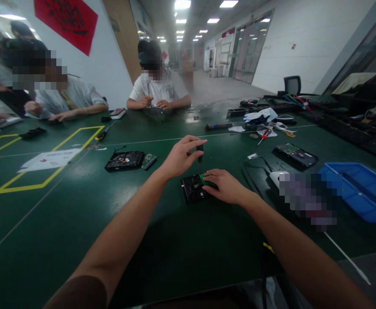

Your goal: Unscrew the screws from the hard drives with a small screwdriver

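Right hand [227, 185] lies flat on hard drive [194, 189], pinning it to surface [78, 214]; left hand [183, 156] grip pinches dark screwdriver handle [200, 151] upright above it.

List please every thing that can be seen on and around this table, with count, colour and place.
hard drive under the hands: 1, black with green board, table centre
screwdriver handle: 1, dark, in the left hand
opened hard drive: 1, black, left of centre
loose circuit board: 1, green, beside the opened hard drive
third hard drive: 1, black with green board, right side
blue bin: 1, blue, far right
red screwdriver: 1, red handle, right of centre
paper sheet: 1, white, inside yellow tape lines
table: 1, dark green
seated people: 2, light shirts, far side
left hand: 1, pinching the screwdriver handle
right hand: 1, resting on the hard drive
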`<state>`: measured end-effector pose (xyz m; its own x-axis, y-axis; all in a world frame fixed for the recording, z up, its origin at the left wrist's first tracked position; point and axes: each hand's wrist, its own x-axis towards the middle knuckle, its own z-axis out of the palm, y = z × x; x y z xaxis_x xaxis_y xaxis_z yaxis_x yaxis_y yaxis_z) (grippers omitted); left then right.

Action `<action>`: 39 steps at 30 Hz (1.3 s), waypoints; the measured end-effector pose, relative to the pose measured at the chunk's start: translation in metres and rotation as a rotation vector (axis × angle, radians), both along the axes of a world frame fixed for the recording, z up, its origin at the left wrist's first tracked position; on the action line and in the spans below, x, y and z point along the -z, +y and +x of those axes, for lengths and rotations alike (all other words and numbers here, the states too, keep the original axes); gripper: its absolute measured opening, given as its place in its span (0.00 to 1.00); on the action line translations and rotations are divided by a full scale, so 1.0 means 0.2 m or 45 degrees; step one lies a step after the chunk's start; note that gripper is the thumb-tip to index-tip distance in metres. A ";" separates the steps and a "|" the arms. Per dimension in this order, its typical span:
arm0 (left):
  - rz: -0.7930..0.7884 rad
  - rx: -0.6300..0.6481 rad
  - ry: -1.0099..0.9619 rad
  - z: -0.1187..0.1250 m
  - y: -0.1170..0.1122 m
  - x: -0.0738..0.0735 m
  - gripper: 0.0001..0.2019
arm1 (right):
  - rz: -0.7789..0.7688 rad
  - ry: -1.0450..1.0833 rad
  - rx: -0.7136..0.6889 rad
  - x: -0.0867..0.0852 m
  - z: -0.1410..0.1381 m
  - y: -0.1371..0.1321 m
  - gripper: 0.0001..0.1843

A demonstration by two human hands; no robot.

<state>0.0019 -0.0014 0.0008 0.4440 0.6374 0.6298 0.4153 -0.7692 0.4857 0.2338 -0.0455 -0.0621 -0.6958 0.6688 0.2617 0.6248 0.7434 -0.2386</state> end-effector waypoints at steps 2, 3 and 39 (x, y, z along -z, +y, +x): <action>-0.026 -0.023 -0.023 0.00 0.00 0.00 0.19 | -0.006 -0.001 0.001 0.00 0.00 0.00 0.19; -0.046 -0.024 -0.039 0.01 -0.01 0.00 0.18 | -0.007 -0.001 0.004 0.00 0.00 0.00 0.19; -0.349 0.201 -0.211 0.01 0.02 0.03 0.15 | -0.014 0.018 0.009 0.00 0.00 0.00 0.19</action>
